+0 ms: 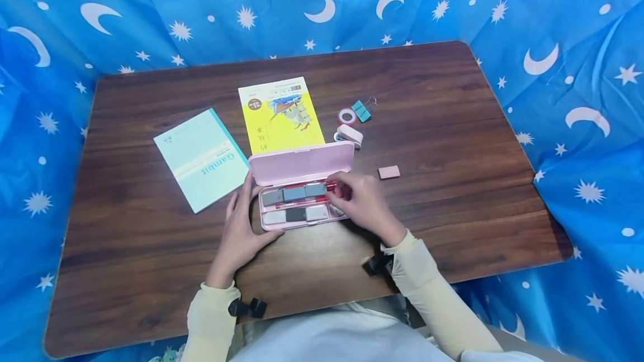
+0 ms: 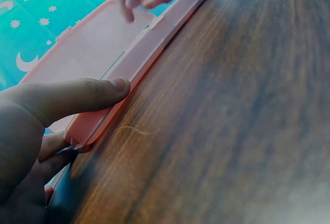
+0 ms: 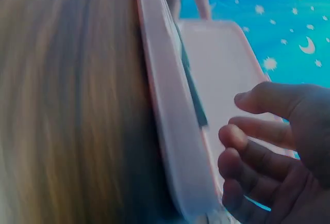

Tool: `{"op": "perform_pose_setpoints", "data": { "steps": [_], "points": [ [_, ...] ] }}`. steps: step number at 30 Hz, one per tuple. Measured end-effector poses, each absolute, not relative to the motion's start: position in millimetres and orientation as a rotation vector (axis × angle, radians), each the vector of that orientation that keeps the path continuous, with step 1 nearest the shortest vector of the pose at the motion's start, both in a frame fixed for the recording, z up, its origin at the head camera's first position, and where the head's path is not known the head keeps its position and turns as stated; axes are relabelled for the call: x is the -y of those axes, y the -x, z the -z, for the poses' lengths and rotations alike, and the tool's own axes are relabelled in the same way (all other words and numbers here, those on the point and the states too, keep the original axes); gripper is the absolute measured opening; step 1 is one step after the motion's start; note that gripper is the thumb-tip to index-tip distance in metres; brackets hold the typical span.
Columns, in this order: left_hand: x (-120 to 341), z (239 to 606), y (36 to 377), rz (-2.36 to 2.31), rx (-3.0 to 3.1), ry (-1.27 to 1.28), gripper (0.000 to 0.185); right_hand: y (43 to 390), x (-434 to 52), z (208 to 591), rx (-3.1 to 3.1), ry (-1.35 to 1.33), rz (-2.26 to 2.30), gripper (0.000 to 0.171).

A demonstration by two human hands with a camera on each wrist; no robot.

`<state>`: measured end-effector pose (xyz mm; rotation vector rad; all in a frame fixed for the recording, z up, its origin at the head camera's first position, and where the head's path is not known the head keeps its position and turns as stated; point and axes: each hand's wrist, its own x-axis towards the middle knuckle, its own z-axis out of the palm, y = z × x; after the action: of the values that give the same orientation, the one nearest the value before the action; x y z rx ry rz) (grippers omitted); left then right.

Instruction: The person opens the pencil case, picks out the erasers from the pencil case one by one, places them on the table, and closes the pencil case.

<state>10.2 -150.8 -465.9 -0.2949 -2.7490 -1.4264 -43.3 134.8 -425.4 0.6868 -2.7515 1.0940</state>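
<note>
An open pink case (image 1: 302, 162) lies on the brown table (image 1: 453, 144) with its lid raised. Its tray holds several grey and dark blocks (image 1: 296, 194) and a red pen (image 1: 302, 200). My left hand (image 1: 241, 228) grips the case's left end, with the thumb (image 2: 87, 92) laid along the front edge of the case (image 2: 154, 38). My right hand (image 1: 362, 203) hovers over the tray's right end, close to the pen's tip. In the right wrist view the fingers (image 3: 258, 152) are loosely curled beside the case (image 3: 170, 110) and hold nothing.
A pale green notebook (image 1: 201, 158) lies left of the case and a yellow book (image 1: 282, 113) lies behind it. A small white and pink dispenser (image 1: 349, 136), a tape roll (image 1: 347, 116), teal binder clips (image 1: 361, 110) and a pink eraser (image 1: 389, 172) lie to the right. Blue star-print cloth (image 1: 578, 99) surrounds the table.
</note>
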Motion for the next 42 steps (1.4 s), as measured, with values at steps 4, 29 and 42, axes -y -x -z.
{"op": "perform_pose_setpoints", "data": {
  "steps": [4,29,42],
  "points": [
    [148,471,-19,1.433,2.75,0.282,0.135,38,-124,434,2.831,-0.687,-1.018,0.018],
    [139,482,-33,1.487,2.734,0.217,0.136,30,-132,429,2.796,-0.8,-0.805,0.025],
    [150,472,-14,1.387,2.708,0.326,0.135,61,-200,408,2.876,-0.602,-0.514,0.024]
  ]
}}
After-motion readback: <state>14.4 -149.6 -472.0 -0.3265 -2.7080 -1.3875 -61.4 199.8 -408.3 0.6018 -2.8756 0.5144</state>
